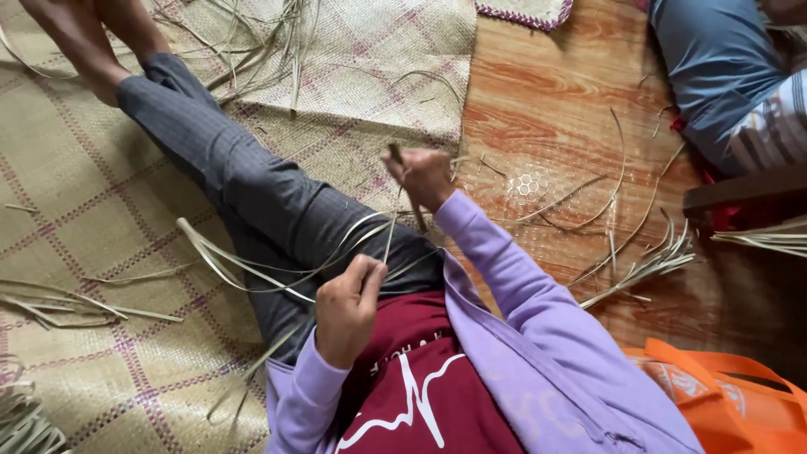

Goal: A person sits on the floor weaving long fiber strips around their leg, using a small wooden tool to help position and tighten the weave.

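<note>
Your left hand [347, 307] was closed, pinching pale reed strip [388, 240] over your lap. Strip ran up taut to your right hand [423, 175], fisted around its upper end plus thin dark tool [397, 156]. More loose strips [252, 265] draped across grey trouser leg [252, 181]. Beyond lay woven mat [361, 50], wood-pattern floor [555, 92].
</note>
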